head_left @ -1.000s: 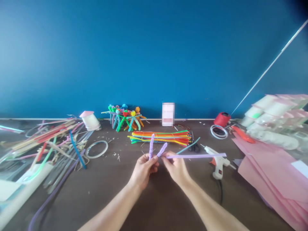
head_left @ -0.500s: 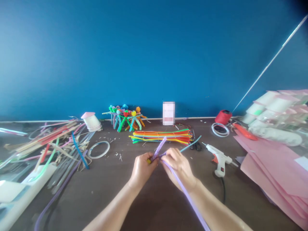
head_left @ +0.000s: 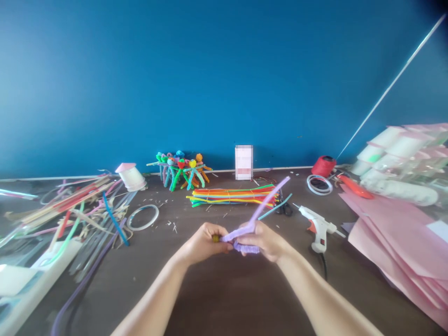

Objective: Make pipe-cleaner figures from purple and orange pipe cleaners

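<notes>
Both hands meet over the dark table, working on a purple pipe cleaner (head_left: 268,203). My left hand (head_left: 206,242) is closed around a small yellow piece (head_left: 215,238) at one end of the purple work. My right hand (head_left: 268,240) pinches the purple strand, whose free end slants up and to the right. Below the right fingers shows a tightly coiled purple section (head_left: 248,248). Just beyond the hands lies a bundle of coloured pipe cleaners (head_left: 231,196), and a loose light blue pipe cleaner (head_left: 275,206) rests near it.
Small pipe-cleaner figures (head_left: 181,172) stand at the wall. A glue gun (head_left: 319,228), red thread spool (head_left: 324,166) and pink sheets (head_left: 395,247) are on the right. Loose strips (head_left: 98,210), a tape ring (head_left: 143,217) and a white pot (head_left: 130,178) lie left. Scissors (head_left: 285,207) sit behind.
The long purple strand that hung down over my right forearm now points up and right. The coiled purple section has swung from upright to lying under my right fingers.
</notes>
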Motion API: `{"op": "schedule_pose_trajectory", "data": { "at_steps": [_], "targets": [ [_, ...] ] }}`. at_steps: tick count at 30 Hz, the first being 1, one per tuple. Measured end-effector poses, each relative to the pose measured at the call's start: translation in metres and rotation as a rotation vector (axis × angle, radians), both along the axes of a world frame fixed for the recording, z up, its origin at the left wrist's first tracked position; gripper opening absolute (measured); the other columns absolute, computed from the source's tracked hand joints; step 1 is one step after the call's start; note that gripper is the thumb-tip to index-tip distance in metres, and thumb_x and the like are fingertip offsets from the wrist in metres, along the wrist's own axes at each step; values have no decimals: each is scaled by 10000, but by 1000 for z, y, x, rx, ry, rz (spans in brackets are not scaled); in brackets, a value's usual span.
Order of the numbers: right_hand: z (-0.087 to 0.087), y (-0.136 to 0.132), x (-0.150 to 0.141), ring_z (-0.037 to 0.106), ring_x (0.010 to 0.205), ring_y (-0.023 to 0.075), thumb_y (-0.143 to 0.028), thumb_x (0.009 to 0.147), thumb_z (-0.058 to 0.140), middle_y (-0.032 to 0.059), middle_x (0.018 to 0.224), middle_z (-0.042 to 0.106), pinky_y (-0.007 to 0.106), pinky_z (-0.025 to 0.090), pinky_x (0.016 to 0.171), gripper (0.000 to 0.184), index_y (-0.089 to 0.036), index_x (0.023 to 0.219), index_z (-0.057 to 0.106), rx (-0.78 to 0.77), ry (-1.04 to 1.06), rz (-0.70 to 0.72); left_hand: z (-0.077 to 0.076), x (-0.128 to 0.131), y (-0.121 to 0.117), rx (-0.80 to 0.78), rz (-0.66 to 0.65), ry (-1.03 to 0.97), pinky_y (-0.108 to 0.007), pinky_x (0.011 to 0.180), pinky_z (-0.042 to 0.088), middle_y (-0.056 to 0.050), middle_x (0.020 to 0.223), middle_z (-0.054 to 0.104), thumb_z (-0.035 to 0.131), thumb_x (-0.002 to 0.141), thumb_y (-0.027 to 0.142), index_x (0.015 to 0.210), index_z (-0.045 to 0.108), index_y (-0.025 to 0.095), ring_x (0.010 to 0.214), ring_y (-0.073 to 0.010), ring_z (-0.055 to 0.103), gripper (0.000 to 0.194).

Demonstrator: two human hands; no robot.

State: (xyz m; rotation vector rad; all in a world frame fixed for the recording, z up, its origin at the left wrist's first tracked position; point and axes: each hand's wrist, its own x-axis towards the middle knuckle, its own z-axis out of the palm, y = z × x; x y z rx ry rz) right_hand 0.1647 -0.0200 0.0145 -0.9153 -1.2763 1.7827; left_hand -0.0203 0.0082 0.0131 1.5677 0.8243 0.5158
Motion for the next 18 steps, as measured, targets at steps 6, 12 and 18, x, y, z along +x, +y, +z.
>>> {"op": "schedule_pose_trajectory", "data": {
  "at_steps": [6, 12, 18],
  "targets": [
    [-2, -1, -2, 527, 498, 76, -207, 656, 649, 20, 618, 602, 187, 404, 475, 126, -97, 716, 642, -110, 158, 6, 3, 6, -7, -244, 32, -264, -249, 537, 424, -29, 553, 611, 721, 563, 251, 631, 640, 139, 493, -116, 535, 154],
    [-5, 2, -11, 459, 440, 52, -203, 590, 689, -30, 567, 566, 163, 338, 420, 148, -147, 651, 566, -206, 289, -193, -6, 17, -12, -309, 163, -421, -208, 505, 398, -2, 553, 587, 719, 581, 269, 659, 583, 136, 477, -87, 515, 206],
    [-9, 3, -13, 409, 422, 49, -196, 590, 686, -66, 463, 478, 167, 311, 415, 135, -143, 637, 571, -180, 262, -276, -8, 14, -10, -336, 110, -357, -205, 533, 395, -37, 589, 610, 630, 686, 281, 731, 582, 112, 523, -100, 543, 182]
  ]
}}
